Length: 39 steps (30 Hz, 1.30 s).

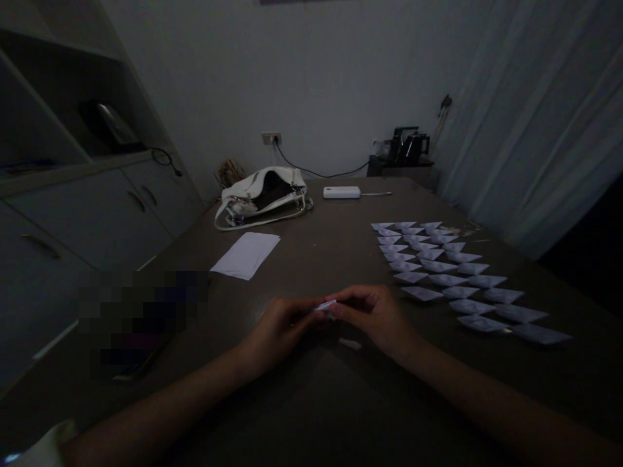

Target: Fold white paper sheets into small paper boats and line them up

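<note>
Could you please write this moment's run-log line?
left hand: holds paper | right hand: holds same paper | right side: paper boats, rows | left side: sheets, flat

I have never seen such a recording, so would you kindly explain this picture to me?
There is no machine here: a person works with two bare hands, seen in one picture from a camera worn on the head. The left hand and right hand together hold a small folded white paper piece at a dark brown-grey table. On the right lie rows of folded white paper boats; on the left, a stack of flat white paper sheets. Farther back are an open white handbag and an oblong white device.
</note>
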Each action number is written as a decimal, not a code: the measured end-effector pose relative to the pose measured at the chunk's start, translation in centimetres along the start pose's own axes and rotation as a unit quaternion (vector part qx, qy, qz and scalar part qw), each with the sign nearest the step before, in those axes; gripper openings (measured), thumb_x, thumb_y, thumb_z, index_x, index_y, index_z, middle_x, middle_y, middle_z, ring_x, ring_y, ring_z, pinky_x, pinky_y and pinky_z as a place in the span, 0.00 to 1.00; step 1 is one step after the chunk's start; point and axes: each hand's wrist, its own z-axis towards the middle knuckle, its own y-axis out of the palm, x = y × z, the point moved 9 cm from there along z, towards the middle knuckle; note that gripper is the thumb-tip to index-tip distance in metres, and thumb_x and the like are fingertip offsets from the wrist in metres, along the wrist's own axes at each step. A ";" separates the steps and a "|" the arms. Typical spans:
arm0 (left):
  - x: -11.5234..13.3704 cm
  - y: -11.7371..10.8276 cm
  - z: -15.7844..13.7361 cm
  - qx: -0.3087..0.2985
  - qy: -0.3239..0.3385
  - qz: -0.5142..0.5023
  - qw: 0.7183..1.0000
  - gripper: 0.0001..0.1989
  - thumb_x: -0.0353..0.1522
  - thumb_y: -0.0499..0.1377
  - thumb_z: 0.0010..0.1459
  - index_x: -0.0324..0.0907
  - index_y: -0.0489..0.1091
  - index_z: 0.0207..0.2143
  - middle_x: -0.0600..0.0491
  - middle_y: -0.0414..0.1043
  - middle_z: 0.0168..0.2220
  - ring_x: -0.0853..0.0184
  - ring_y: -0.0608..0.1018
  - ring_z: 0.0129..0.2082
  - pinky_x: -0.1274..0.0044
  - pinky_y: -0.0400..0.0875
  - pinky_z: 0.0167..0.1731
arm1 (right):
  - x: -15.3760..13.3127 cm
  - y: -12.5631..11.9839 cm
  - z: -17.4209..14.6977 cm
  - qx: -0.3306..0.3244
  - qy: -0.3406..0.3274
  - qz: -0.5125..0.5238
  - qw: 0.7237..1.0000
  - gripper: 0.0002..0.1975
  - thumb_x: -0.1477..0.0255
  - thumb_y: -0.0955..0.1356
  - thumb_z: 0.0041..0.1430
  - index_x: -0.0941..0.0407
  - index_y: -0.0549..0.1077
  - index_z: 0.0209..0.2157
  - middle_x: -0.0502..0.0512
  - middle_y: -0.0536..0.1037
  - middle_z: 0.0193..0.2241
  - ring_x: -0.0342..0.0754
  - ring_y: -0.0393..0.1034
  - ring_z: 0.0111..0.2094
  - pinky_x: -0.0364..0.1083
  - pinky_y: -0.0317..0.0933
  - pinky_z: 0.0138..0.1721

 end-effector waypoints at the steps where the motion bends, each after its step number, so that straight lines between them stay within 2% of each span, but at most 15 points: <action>1: -0.1 0.0 0.0 -0.001 -0.002 -0.004 1.000 0.17 0.38 0.52 0.61 0.38 0.72 0.45 0.50 0.77 0.34 0.65 0.77 0.33 0.79 0.68 0.32 | 0.0 0.0 0.0 0.000 -0.001 -0.001 1.000 0.12 0.64 0.72 0.48 0.57 0.77 0.33 0.54 0.80 0.29 0.45 0.75 0.31 0.46 0.69 0.36; 5: -0.3 0.2 0.1 -0.012 -0.004 -0.031 0.999 0.16 0.38 0.52 0.61 0.38 0.73 0.42 0.50 0.77 0.33 0.66 0.77 0.34 0.78 0.69 0.34 | -0.5 0.0 -0.1 0.004 -0.012 -0.019 1.000 0.10 0.66 0.71 0.49 0.57 0.77 0.32 0.53 0.79 0.29 0.45 0.74 0.30 0.45 0.68 0.35; 10: -0.3 0.6 0.2 -0.035 -0.015 -0.079 0.996 0.16 0.38 0.52 0.61 0.36 0.73 0.42 0.49 0.77 0.33 0.66 0.77 0.33 0.78 0.70 0.35 | -2.0 -0.2 -0.2 0.019 -0.074 -0.077 0.994 0.06 0.68 0.71 0.51 0.56 0.78 0.30 0.53 0.77 0.29 0.44 0.72 0.32 0.44 0.65 0.34; 14: -0.4 0.3 0.4 -0.031 -0.024 -0.058 0.998 0.17 0.39 0.51 0.61 0.36 0.74 0.39 0.49 0.76 0.31 0.67 0.76 0.32 0.79 0.69 0.33 | -1.2 -0.6 0.0 0.023 -0.035 -0.048 0.998 0.07 0.68 0.71 0.50 0.57 0.77 0.30 0.53 0.77 0.28 0.44 0.71 0.31 0.43 0.64 0.33; 19: -1.1 -0.3 0.5 -0.015 -0.041 0.010 0.999 0.20 0.40 0.49 0.62 0.35 0.73 0.32 0.52 0.72 0.24 0.71 0.73 0.24 0.81 0.65 0.25 | 0.3 -1.4 0.3 0.051 0.029 -0.025 0.998 0.09 0.67 0.71 0.49 0.58 0.75 0.29 0.52 0.76 0.26 0.42 0.69 0.27 0.42 0.62 0.30; 24: -0.8 0.3 0.4 -0.046 -0.049 -0.044 0.997 0.20 0.39 0.49 0.62 0.33 0.73 0.31 0.52 0.71 0.23 0.73 0.70 0.21 0.83 0.62 0.22 | 0.4 -0.5 0.3 0.018 0.033 -0.022 0.999 0.11 0.64 0.69 0.51 0.59 0.73 0.30 0.51 0.74 0.25 0.41 0.67 0.25 0.41 0.61 0.27; 30: -1.0 0.6 0.3 -0.053 -0.076 -0.096 0.991 0.19 0.40 0.51 0.60 0.33 0.72 0.29 0.50 0.73 0.25 0.74 0.70 0.21 0.83 0.62 0.21 | 0.5 0.4 0.1 -0.026 0.052 -0.055 0.997 0.14 0.61 0.67 0.54 0.59 0.71 0.25 0.49 0.69 0.18 0.39 0.63 0.20 0.39 0.57 0.23; 35: -0.6 1.0 0.3 -0.067 -0.041 -0.018 0.997 0.20 0.41 0.52 0.60 0.34 0.72 0.27 0.54 0.69 0.20 0.76 0.66 0.18 0.84 0.58 0.19 | -0.4 1.3 -0.5 -0.059 0.033 -0.080 0.994 0.12 0.65 0.67 0.55 0.60 0.72 0.25 0.49 0.70 0.18 0.39 0.63 0.21 0.39 0.57 0.23; 39: 0.7 0.4 0.0 -0.040 0.014 0.039 0.998 0.20 0.39 0.51 0.61 0.34 0.72 0.25 0.53 0.70 0.21 0.75 0.68 0.20 0.84 0.59 0.21 | -0.6 1.4 -0.6 -0.052 0.020 -0.070 0.996 0.15 0.63 0.67 0.55 0.60 0.72 0.24 0.49 0.70 0.19 0.39 0.64 0.21 0.39 0.58 0.23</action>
